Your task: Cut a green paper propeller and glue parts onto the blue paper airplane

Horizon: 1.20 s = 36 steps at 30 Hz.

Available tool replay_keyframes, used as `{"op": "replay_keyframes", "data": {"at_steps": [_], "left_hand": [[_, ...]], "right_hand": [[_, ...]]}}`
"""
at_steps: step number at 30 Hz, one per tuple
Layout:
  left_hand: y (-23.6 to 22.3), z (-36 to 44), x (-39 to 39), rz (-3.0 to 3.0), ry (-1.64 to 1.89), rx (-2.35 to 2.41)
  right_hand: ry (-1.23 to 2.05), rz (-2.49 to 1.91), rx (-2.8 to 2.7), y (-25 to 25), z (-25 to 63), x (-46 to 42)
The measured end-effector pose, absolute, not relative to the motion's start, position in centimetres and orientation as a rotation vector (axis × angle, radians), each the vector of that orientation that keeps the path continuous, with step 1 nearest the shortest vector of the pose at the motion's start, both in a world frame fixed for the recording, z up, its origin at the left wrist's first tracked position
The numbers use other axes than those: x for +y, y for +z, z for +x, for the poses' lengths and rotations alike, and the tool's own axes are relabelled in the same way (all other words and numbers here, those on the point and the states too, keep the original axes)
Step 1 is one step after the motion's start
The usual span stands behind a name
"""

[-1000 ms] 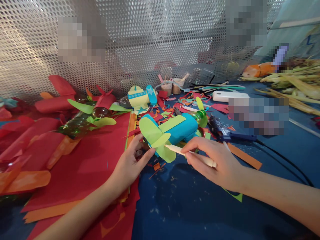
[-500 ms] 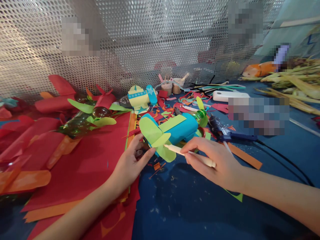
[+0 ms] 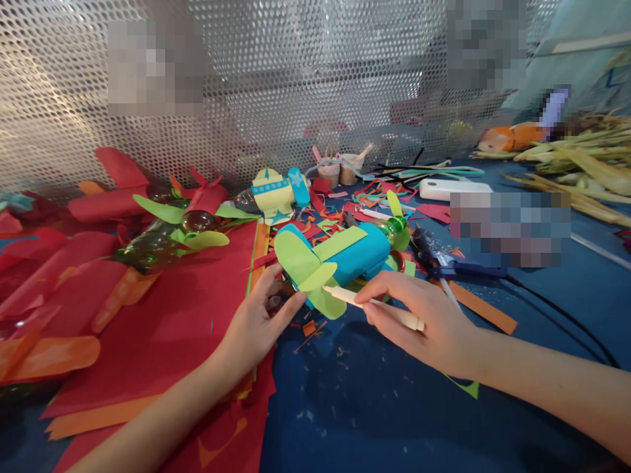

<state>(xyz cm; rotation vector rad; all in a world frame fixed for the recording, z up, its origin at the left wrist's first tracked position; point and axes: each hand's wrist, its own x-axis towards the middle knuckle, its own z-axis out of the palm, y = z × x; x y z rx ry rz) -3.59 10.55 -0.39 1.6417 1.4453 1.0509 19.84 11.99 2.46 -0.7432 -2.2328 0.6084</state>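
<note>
A toy plane (image 3: 362, 253), made from a green bottle wrapped in blue paper, lies in front of me with its light green tail fins turned my way. Fingers and thumb of my left hand (image 3: 269, 309) close around its blue tail end, some of them hidden behind it. In my right hand (image 3: 419, 312) a cream-coloured marker pen (image 3: 374, 305) is pinched like a pencil. Its tip touches the lower part of the light green tail fin (image 3: 329, 299). At the plane's far end a green propeller (image 3: 397, 217) sits on the bottle neck.
Red paper sheets (image 3: 187, 315) lie at left, beside several red paper planes (image 3: 106, 203). A yellow and blue plane (image 3: 279, 194) stands behind. Further right are a glue gun (image 3: 458, 266) with its black cord, a white device (image 3: 453, 189), paper scraps and dried husks (image 3: 586, 154). Perforated metal (image 3: 315, 72) rises at the back.
Almost nothing differs. Both hands, the plane and the marker pen stay in place, with the pen tip still at the tail fin.
</note>
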Motion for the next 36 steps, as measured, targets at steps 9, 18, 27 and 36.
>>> {"op": "replay_keyframes", "data": {"at_steps": [9, 18, 27, 36], "left_hand": [[-0.47, -3.61, 10.50, 1.634, 1.058, 1.435], [-0.30, -3.53, 10.51, 1.649, 1.055, 1.447], [-0.46, -3.61, 10.63, 1.647, 1.065, 1.423], [-0.56, -3.69, 10.55, 1.640, 1.058, 1.419]], "right_hand": [[0.598, -0.746, -2.243, 2.40, 19.78, 12.01], [0.581, -0.745, -2.243, 2.48, 19.81, 11.97], [0.590, -0.718, -2.249, 2.29, 19.78, 12.04], [0.611, -0.708, -2.252, 2.30, 19.78, 12.06]]}}
